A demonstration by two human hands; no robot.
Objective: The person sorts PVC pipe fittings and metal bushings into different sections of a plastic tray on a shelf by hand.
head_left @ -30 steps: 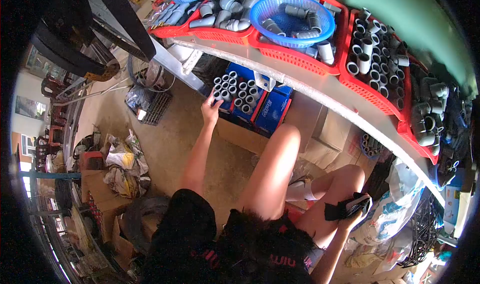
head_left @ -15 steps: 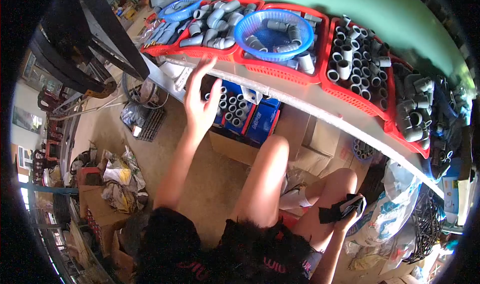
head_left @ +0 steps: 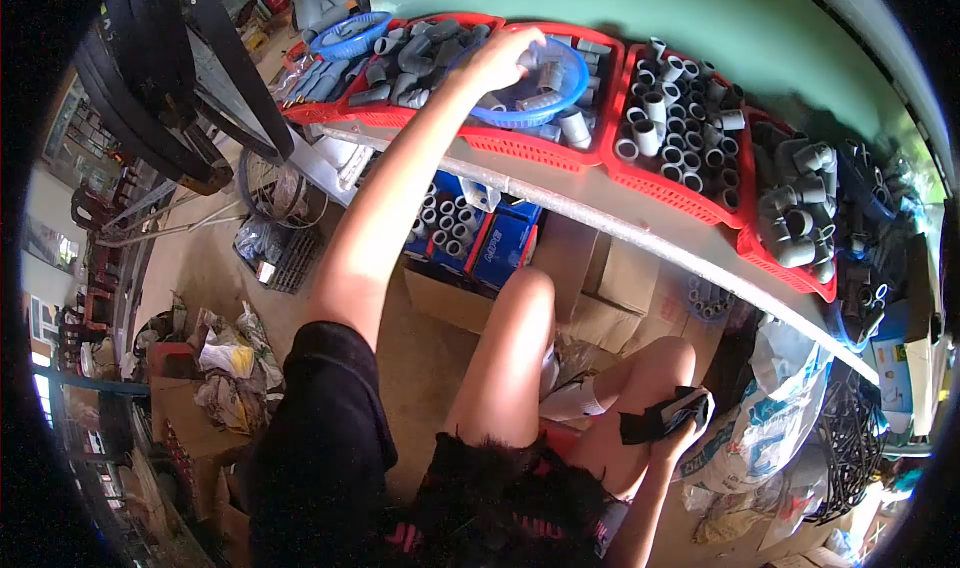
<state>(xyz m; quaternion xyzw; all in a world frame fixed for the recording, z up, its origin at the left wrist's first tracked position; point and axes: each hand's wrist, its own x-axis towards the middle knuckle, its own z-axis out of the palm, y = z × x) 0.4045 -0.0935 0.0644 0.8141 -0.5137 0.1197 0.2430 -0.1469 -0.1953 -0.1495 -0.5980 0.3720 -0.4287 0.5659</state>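
Note:
My left hand point(head_left: 508, 60) is over the left side of a round blue basket point(head_left: 530, 118) that holds a few grey pipe fittings point(head_left: 549, 78). Its fingers curl down at the basket, and whether they hold a fitting is too small to tell. The blue basket rests on a red basket point(head_left: 530, 152) of grey fittings. Low at the right, beside my knee, my right hand point(head_left: 683, 430) is closed around a black cloth-like item point(head_left: 652, 423) with a pale part on top.
More red baskets point(head_left: 672, 190) of grey fittings line the shelf point(head_left: 600, 218). Beneath stand blue boxes point(head_left: 505, 248) and cardboard boxes point(head_left: 625, 278). A white printed sack point(head_left: 755, 428) is at the right. Black metal arms point(head_left: 150, 78) hang at the upper left.
My left hand has moved up and right from in front of the shelf to the blue basket. My right hand keeps its grip on the black item. The view has shifted slightly.

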